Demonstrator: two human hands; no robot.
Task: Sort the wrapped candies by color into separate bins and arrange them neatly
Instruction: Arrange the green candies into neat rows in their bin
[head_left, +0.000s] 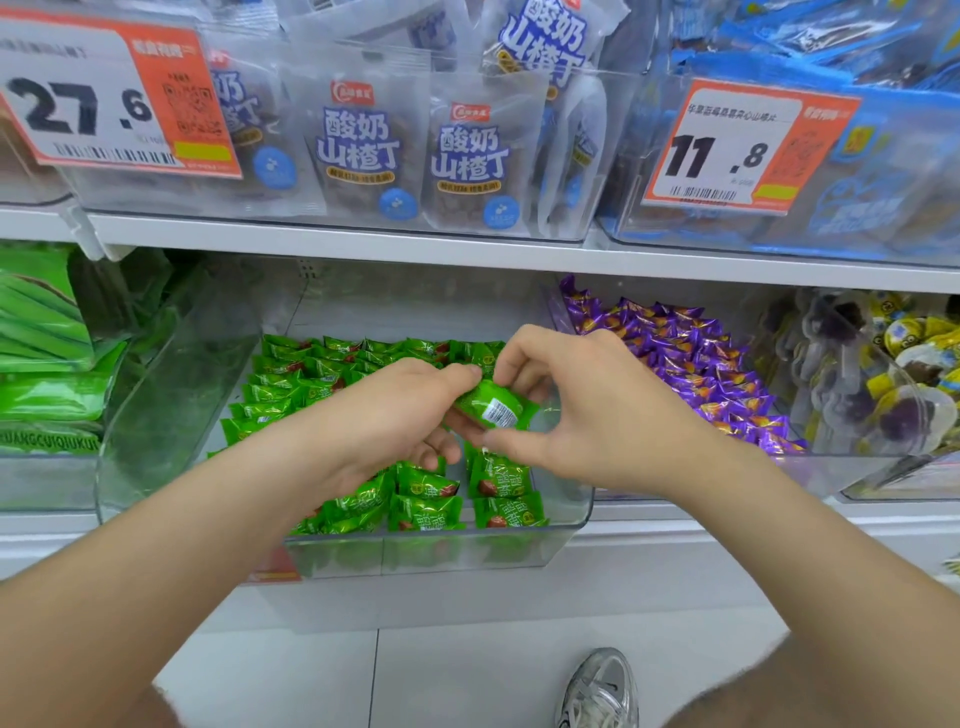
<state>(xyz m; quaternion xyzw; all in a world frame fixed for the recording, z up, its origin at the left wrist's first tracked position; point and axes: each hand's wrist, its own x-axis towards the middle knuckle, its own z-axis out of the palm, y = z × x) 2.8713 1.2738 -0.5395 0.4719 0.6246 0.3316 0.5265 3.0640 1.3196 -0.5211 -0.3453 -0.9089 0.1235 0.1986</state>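
- a person's left hand (410, 410) and right hand (566, 410) meet above the middle of a clear bin (431, 545) on a shop shelf (467, 249).
- both hands have their fingers curled, pinching one green candy (496, 408) between them, its white label facing up.
- the held candy hangs just above the bin's contents and is not yet laid down.
- inside the bin, green candies (291, 384) lie in fairly tidy rows at the back and left side. those at the front, below the hands, look looser, with a gap between them.
- no other colour shows inside the bin, so the sorting there looks largely done.
- just right of the bin, purple candies (691, 358) fill a neighbouring bin in rough rows. further right sit yellow candies (904, 353).
- what seems left: placing the held piece in the front gap and straightening the front rows.
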